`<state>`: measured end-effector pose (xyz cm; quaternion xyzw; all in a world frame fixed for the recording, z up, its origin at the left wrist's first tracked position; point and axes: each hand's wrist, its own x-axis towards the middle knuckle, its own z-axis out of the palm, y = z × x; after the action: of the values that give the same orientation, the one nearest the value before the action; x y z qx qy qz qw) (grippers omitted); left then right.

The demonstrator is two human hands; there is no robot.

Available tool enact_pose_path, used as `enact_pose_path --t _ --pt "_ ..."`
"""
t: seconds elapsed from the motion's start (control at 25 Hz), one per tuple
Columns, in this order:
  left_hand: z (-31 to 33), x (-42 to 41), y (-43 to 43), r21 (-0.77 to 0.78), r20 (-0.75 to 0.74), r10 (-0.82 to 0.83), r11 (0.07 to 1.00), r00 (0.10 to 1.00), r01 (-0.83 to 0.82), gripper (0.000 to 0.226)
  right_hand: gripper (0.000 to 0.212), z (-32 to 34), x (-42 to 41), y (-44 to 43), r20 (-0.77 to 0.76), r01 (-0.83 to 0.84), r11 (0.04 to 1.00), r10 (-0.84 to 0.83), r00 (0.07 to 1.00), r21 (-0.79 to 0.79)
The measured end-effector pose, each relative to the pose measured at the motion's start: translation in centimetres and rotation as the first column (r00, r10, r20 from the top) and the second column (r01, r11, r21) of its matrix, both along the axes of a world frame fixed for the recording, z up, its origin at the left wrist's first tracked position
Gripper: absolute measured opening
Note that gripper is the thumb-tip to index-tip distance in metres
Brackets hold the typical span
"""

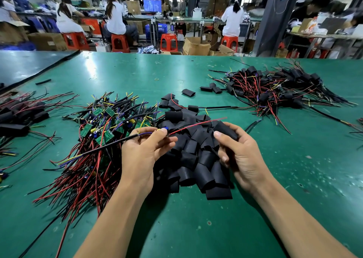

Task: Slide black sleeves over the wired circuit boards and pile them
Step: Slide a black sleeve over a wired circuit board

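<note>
Presently, the left hand [141, 153] pinches one wired circuit board [165, 129] by its leads [145, 133] above the loose sleeve heap [196, 165]. The right hand [239, 155] curls round a single black sleeve [225, 130] just beside it, apparently poised for threading. The finished pile [275, 88] lies rightward on the counter [176, 228].

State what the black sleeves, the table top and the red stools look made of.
Black sleeves: matte, flattened soft tubing, probably plastic or rubber; they crease and hold folds.
Table top: green mat with a dull sheen, likely rubber or vinyl; it shows window glare and scuffs.
Red stools: seemingly moulded plastic, going by their one-piece shape.
</note>
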<state>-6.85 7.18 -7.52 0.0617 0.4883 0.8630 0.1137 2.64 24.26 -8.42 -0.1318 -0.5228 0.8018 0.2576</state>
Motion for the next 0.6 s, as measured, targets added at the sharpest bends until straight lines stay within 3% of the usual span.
enact_pose_path --t 0.6 --pt "-0.3 -0.5 -0.2 -0.04 0.019 0.008 0.999 1.0 -0.007 0.013 0.031 1.2 0.6 0.5 -0.048 -0.04 0.984 0.032 0.998 -0.174"
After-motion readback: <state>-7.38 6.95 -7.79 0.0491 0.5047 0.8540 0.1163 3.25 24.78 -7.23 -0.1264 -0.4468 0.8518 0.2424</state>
